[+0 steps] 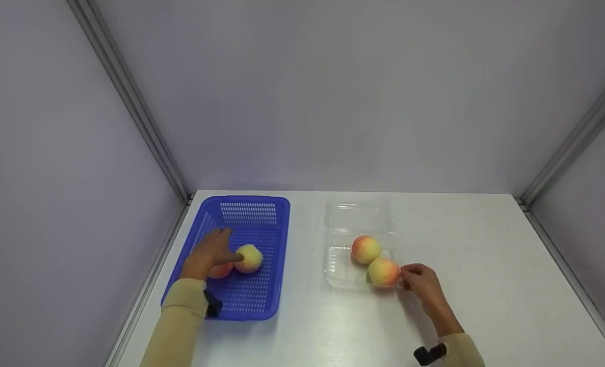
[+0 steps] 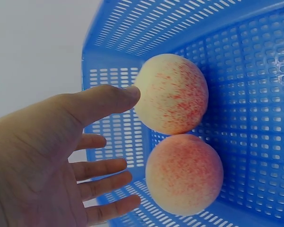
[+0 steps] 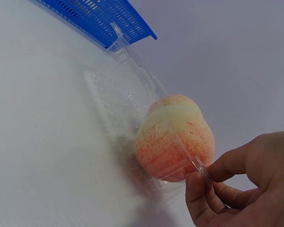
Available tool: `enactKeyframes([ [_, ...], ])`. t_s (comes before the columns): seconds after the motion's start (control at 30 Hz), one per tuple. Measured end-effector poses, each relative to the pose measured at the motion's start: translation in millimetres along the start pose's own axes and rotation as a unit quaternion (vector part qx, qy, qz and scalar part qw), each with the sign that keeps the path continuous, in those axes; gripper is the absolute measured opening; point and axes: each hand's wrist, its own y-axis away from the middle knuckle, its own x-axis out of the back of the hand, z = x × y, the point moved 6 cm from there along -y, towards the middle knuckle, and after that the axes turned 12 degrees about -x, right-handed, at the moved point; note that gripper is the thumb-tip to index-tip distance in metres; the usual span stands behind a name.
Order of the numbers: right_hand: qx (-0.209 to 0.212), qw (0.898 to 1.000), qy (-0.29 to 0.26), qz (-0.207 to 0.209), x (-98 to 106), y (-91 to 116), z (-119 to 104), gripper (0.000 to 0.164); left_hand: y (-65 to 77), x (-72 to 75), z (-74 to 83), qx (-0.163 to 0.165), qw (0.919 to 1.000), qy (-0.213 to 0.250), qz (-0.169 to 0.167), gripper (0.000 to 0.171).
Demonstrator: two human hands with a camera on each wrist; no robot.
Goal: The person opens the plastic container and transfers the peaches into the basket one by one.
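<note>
Beside our left grip (image 1: 213, 248), fingers apart: round yellow-red peach (image 1: 250, 259) in blue plastic basket (image 1: 283, 250); right grip (image 1: 420, 280) pinches clear plastic box (image 1: 337, 265). Best we steady box, cup peach softly.

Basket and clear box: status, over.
Left hand over blue basket, beside two peaches. Right hand pinches edge of clear box; two more peaches inside. No obstruction visible.

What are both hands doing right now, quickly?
Left hand: open, beside a peach in the blue basket, holding nothing.
Right hand: closed, pinching the edge of the clear plastic container.
</note>
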Motion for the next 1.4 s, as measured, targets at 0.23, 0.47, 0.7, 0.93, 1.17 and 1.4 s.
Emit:
enactKeyframes([
  [0.23,0.0,1.0,-0.002,-0.001,-0.1,-1.0,1.7,0.03,-6.3,5.3,9.6,-0.033,0.999,-0.024,0.018,0.088],
  [0.47,0.0,1.0,0.007,0.001,0.1,-2.2,3.4,0.031,-10.4,10.0,20.3,-0.05,0.9972,-0.037,0.041,0.079],
  [0.7,-0.006,1.0,0.004,-0.001,-0.5,-1.8,3.2,0.032,-13.1,15.1,32.3,-0.065,0.9948,-0.04,0.067,0.069],
  [0.93,-0.007,1.0,-0.002,-0.001,-0.4,-1.8,1.9,0.031,-17.2,18.5,45.8,-0.081,0.992,-0.06,0.076,0.064],
  [1.17,-0.004,1.0,-0.006,-0.004,-1.3,-3.9,3.3,0.03,-18.0,21.1,61.2,-0.092,0.9912,-0.052,0.08,0.061],
  [1.4,0.003,1.0,-0.016,-0.009,-2.8,-4.4,2.6,0.029,-17.9,21.2,73.9,-0.103,0.9904,-0.034,0.085,0.059],
])
